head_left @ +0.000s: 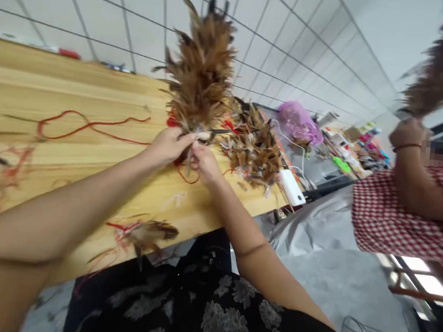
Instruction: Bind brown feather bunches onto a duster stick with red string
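Observation:
A tall feather duster (203, 70) with brown plumes and dark tips stands up from the far part of the wooden table, leaning toward the tiled wall. My left hand (168, 146) is closed around its pale lower end, just under the lowest feathers. Right beside it, my right hand (206, 163) has its fingers pinched together at the same spot; whether they grip a feather or string there is too small to tell. A pile of loose brown feathers (254, 148) with red ties lies just right of my hands. Left of them runs a loose red string (92, 125).
A white power strip (292, 187) sits at the table's right edge. Beyond are a purple plastic bag (300, 122) and mixed clutter. Feathers with red string (150, 235) lie at the near edge. Another person in a checked garment (393, 214) holds a feather duster (440, 67) at right.

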{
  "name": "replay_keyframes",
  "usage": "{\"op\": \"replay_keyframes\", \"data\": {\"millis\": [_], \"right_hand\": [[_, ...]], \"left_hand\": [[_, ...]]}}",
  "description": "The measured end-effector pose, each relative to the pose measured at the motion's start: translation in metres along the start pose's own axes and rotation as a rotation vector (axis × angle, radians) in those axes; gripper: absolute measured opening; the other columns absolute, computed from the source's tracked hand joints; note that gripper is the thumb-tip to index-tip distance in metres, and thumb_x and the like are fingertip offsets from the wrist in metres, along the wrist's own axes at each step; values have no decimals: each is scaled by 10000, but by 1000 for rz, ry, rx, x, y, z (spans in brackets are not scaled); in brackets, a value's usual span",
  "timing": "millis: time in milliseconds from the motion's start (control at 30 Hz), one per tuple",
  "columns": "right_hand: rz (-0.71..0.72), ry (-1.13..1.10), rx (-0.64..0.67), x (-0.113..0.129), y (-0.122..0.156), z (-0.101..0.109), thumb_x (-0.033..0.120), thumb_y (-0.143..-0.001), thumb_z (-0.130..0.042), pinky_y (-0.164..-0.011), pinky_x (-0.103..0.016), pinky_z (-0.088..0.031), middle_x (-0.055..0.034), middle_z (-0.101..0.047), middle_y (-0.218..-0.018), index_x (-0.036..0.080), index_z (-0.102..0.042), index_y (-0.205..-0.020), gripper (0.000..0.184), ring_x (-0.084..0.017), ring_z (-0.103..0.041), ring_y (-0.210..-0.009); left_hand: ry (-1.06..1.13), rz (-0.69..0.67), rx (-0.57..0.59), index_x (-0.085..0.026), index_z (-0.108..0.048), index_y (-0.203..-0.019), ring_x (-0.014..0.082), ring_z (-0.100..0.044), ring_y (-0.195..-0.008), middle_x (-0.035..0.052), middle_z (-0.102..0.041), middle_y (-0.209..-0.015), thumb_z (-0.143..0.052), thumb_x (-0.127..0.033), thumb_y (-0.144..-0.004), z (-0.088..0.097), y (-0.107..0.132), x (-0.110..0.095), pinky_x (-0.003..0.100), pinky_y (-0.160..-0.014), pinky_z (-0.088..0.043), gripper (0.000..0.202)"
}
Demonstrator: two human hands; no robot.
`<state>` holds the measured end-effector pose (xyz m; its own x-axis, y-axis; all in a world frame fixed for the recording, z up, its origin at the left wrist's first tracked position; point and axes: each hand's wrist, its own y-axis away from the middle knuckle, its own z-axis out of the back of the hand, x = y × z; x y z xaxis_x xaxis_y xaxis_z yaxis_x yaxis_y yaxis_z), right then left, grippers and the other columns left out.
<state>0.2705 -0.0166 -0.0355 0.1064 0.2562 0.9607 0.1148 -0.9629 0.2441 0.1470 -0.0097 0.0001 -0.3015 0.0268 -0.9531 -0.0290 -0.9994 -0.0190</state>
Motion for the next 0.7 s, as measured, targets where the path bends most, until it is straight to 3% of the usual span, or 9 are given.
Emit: {"op": "replay_keyframes", "data": {"millis": [67, 133, 267, 333, 433, 600, 700], "right_hand": [[-68, -236, 17, 9, 2, 4, 293, -1103, -484, -455, -138, -198, 78, -475, -651, 192, -506, -824, 297, -32, -353, -479], [-86, -312, 23, 13, 5, 8, 262, -1074, -539, -451, -132, -195, 75, -495, -660, 183, -529, -819, 267, -25, -360, -485], [-20, -284, 15, 10, 6, 10, 177, -983, -649, -451, -134, -212, 72, -537, -672, 169, -607, -831, 158, -24, -392, -518], [1, -250, 12, 8, 5, 10, 172, -977, -654, -453, -139, -225, 59, -597, -709, 162, -651, -895, 82, -26, -444, -538], [-30, -207, 56, 10, 6, 9, 196, -1022, -600, -444, -151, -204, 51, -624, -683, 166, -626, -908, 121, -38, -502, -537], [-73, -225, 88, 16, 9, 8, 209, -1094, -482, -418, -156, -155, 94, -463, -513, 193, -477, -773, 322, -38, -358, -432], [-85, -243, 119, 15, 7, 9, 317, -1069, -592, -428, -155, -162, 109, -414, -518, 204, -461, -785, 332, -37, -314, -436]], "left_hand": [[177, 21, 61, -176, -590, -619, 142, -429, -556, -15, -519, -545, -669, -223, -925, -2, -3, 4, 274, -605, -336, 320], [370, -5, 144, -166, -640, -637, 153, -503, -563, 20, -595, -583, -747, -301, -881, -5, -6, 12, 272, -598, -390, 299], [655, -34, 230, -150, -713, -712, 160, -601, -613, 57, -689, -684, -996, -531, -609, -12, -13, 33, 268, -610, -477, 485], [698, -31, 238, -145, -723, -730, 145, -606, -607, 54, -695, -694, -1034, -579, -543, -12, -16, 40, 256, -598, -489, 566], [669, -46, 312, -140, -697, -682, 141, -583, -526, 50, -643, -592, -1007, -637, -602, -11, -19, 46, 263, -546, -486, 591], [639, -51, 352, -112, -733, -736, 214, -676, -543, 100, -707, -614, -1008, -676, -583, -8, -22, 49, 313, -581, -569, 646], [662, -49, 302, -103, -759, -790, 199, -684, -572, 92, -736, -670, -1036, -635, -562, -10, -24, 53, 309, -616, -586, 642]]}}
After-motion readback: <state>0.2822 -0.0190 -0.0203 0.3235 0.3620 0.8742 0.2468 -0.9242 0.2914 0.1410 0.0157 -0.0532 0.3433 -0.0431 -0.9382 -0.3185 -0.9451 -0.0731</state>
